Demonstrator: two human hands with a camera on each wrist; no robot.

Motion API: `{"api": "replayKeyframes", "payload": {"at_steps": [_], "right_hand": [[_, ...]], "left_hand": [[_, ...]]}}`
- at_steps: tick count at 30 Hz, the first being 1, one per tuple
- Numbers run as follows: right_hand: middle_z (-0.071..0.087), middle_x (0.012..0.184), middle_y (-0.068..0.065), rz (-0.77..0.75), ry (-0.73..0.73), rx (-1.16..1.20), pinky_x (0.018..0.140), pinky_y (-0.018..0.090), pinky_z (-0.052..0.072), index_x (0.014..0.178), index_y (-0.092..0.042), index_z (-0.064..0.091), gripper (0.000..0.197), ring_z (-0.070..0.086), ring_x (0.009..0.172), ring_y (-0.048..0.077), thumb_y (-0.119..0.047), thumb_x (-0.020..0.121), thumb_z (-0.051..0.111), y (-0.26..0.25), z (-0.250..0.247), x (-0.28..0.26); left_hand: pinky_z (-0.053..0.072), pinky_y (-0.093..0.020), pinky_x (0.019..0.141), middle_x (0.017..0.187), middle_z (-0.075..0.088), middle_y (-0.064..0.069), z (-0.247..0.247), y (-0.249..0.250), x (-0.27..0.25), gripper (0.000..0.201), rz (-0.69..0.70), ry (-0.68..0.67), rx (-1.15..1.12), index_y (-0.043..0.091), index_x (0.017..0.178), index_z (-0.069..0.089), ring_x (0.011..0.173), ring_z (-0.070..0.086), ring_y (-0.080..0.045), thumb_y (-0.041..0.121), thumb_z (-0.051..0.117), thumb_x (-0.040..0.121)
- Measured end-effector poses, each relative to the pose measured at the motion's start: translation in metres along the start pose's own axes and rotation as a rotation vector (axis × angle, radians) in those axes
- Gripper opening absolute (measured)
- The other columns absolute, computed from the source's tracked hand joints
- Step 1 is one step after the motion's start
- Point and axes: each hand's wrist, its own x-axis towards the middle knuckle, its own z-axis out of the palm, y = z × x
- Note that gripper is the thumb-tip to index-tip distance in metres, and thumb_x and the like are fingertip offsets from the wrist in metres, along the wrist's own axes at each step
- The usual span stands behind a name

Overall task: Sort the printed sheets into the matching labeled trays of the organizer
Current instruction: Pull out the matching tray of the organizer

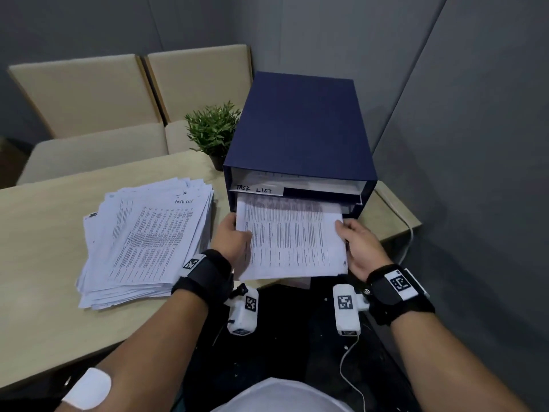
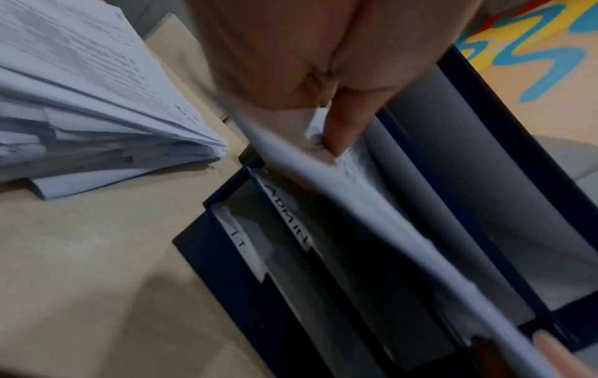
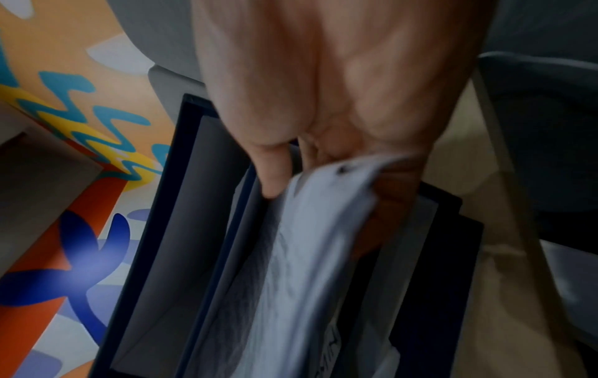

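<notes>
A navy organizer (image 1: 300, 135) stands at the table's far right, with a strip labelled TASK LIST (image 1: 254, 189) on one tray front. Both hands hold a small bundle of printed sheets (image 1: 292, 242) level, its far edge inside the slot just under that strip. My left hand (image 1: 234, 234) grips the bundle's left edge and my right hand (image 1: 355, 242) grips the right edge. In the left wrist view, the sheets (image 2: 356, 204) sit above tray fronts labelled ADMIN (image 2: 288, 217) and I.T. (image 2: 241, 241). The right wrist view shows the blurred sheets (image 3: 310, 255) entering the organizer (image 3: 181, 204).
A thick, fanned stack of printed sheets (image 1: 145, 242) lies on the wooden table (image 1: 44, 233) left of my hands. A small potted plant (image 1: 212, 132) stands beside the organizer's left wall. Two beige chairs (image 1: 89, 96) are behind the table. A grey wall (image 1: 475, 144) is close on the right.
</notes>
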Motion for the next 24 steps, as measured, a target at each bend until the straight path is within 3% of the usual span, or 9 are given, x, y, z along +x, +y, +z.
{"api": "replayKeyframes", "payload": {"at_steps": [2,3,5,7,10,13,17,22,24], "right_hand": [[0.067,0.106,0.013,0.075,-0.100,-0.015,0.076,0.033,0.058,0.107,-0.009,0.060,0.016,0.066,0.092,0.024,-0.005,0.098,0.047,0.002,-0.004,-0.003],[0.067,0.110,0.013,0.096,-0.127,-0.030,0.075,0.031,0.058,0.115,-0.008,0.059,0.022,0.065,0.096,0.025,-0.001,0.098,0.046,0.003,-0.005,-0.004],[0.067,0.113,0.012,0.078,-0.087,-0.080,0.066,0.031,0.057,0.121,-0.011,0.057,0.028,0.065,0.094,0.025,0.000,0.098,0.045,0.003,-0.006,-0.003],[0.069,0.105,0.005,0.037,0.013,-0.089,0.060,0.031,0.052,0.118,-0.016,0.058,0.026,0.066,0.085,0.021,-0.003,0.099,0.044,-0.001,-0.003,0.000],[0.069,0.097,0.000,0.004,0.045,-0.046,0.053,0.028,0.048,0.113,-0.017,0.058,0.022,0.066,0.078,0.018,-0.006,0.101,0.043,-0.007,0.006,0.005],[0.069,0.097,0.005,0.029,0.002,-0.082,0.044,0.024,0.046,0.118,-0.015,0.055,0.020,0.064,0.067,0.020,-0.015,0.102,0.045,-0.007,0.008,0.005],[0.063,0.068,0.010,0.126,-0.098,-0.119,0.037,0.019,0.041,0.119,-0.010,0.051,0.019,0.055,0.040,0.014,-0.014,0.102,0.043,-0.005,0.004,0.004],[0.057,0.056,0.003,0.066,0.018,-0.054,0.037,0.019,0.036,0.119,-0.016,0.043,0.019,0.048,0.038,0.009,-0.009,0.101,0.044,-0.006,0.013,0.017],[0.055,0.058,0.004,0.046,0.073,0.015,0.037,0.020,0.036,0.117,-0.020,0.037,0.021,0.047,0.038,0.009,-0.010,0.101,0.045,-0.010,0.020,0.025]], "left_hand": [[0.052,-0.018,0.052,0.089,0.062,-0.009,0.003,0.008,0.004,0.030,-0.008,0.047,-0.069,0.004,0.111,0.051,0.072,0.059,-0.018,-0.015,0.040,0.091],[0.051,-0.018,0.052,0.088,0.061,-0.010,0.003,0.010,0.006,0.030,-0.016,0.061,-0.079,0.004,0.111,0.051,0.070,0.057,-0.018,-0.015,0.041,0.090],[0.053,-0.028,0.065,0.100,0.064,-0.015,0.003,0.010,0.013,0.031,-0.031,0.036,-0.075,0.006,0.114,0.051,0.077,0.059,-0.023,-0.011,0.046,0.088],[0.055,-0.035,0.064,0.109,0.062,-0.013,0.003,0.011,0.013,0.037,-0.058,-0.021,-0.042,0.007,0.121,0.049,0.082,0.062,-0.028,-0.008,0.050,0.087],[0.050,-0.026,0.045,0.111,0.060,-0.011,0.006,0.012,0.011,0.043,-0.088,-0.113,-0.004,0.012,0.124,0.045,0.065,0.067,-0.029,-0.011,0.044,0.087],[0.049,-0.027,0.046,0.109,0.059,-0.012,0.008,0.017,0.015,0.040,-0.045,-0.041,0.006,0.011,0.120,0.044,0.050,0.064,-0.021,-0.013,0.037,0.088],[0.046,-0.021,0.038,0.106,0.058,-0.016,0.009,0.020,0.021,0.030,0.001,0.024,0.000,0.007,0.111,0.042,0.041,0.061,-0.014,-0.013,0.031,0.090],[0.043,-0.020,0.038,0.113,0.056,-0.019,0.010,0.019,0.023,0.030,0.010,0.028,-0.073,0.004,0.118,0.043,0.047,0.064,-0.017,-0.006,0.038,0.090],[0.041,-0.021,0.038,0.104,0.056,-0.013,0.010,0.019,0.022,0.028,0.000,0.022,-0.135,0.006,0.123,0.041,0.048,0.063,-0.019,0.005,0.044,0.095]]}}
